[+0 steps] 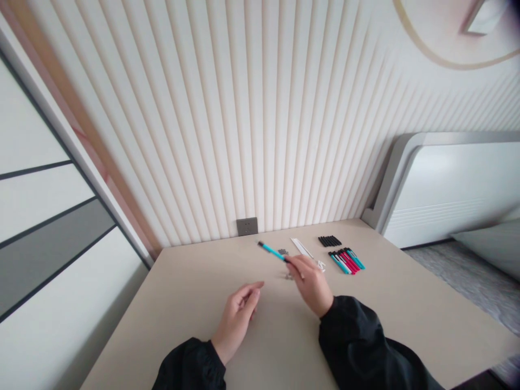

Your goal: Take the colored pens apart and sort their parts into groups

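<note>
My right hand point(309, 283) pinches a light-blue pen point(273, 251) by one black end. The pen points up and left, and its other end is black too. My left hand point(238, 319) is held lower and to the left, apart from the pen. Its index finger is stretched out and the thumb lies close by; nothing shows in it. Beyond my right fingers are white strips point(301, 247), small white pieces point(320, 265) and small grey pieces point(283, 252). Small metallic-looking parts point(289, 276), too small to name, lie partly hidden by that hand.
On the beige table point(195, 292), a row of blue, white and red pens point(346, 261) lies to the right. Several short black tubes point(329, 241) are behind them. A dark wall socket point(247, 226) sits at the back edge, and a bed headboard point(447, 184) stands to the right.
</note>
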A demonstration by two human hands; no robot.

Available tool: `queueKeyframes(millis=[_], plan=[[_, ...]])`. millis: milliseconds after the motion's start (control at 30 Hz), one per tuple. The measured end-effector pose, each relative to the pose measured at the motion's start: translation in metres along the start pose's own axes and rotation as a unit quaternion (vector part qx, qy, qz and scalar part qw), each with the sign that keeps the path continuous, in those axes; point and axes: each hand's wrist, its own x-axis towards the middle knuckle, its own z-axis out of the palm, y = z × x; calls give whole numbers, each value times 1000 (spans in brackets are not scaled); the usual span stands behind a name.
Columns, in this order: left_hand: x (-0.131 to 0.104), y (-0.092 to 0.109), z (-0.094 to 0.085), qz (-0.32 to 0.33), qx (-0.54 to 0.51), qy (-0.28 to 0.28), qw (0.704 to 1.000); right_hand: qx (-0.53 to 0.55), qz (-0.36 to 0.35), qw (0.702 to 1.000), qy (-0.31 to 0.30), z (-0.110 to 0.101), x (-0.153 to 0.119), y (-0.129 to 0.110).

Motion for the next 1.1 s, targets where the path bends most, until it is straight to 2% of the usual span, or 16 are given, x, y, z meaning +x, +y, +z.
queueKeyframes(millis=[67, 100, 167, 233, 333, 400, 500, 633, 900, 1100], plan=[[-1, 1, 0, 13, 17, -43, 999, -54, 17, 990, 128, -42, 16, 26], [-2, 2, 0, 24, 29, -62, 997, -116, 29, 978, 173, -67, 23, 44], [-3, 5, 1, 41, 56, -91, 993, -267, 66, 936, 221, -116, 29, 84], [-4, 6, 2, 47, 79, -104, 990, -373, 119, 892, 225, -158, 29, 124], [-3, 6, 4, 42, 98, -108, 988, -484, 240, 829, 146, -199, 24, 167], [-3, 5, 4, 38, 104, -111, 988, -503, 270, 812, 117, -208, 26, 181], [-2, 4, 5, 36, 112, -113, 987, -512, 276, 807, 101, -206, 36, 187], [-1, 5, 5, 23, 115, -115, 986, -524, 287, 796, 99, -199, 46, 188], [0, 7, 3, 18, 118, -129, 984, -524, 330, 781, 85, -211, 28, 180], [-1, 12, 5, 16, 121, -127, 984, -517, 342, 780, 90, -210, 40, 184]])
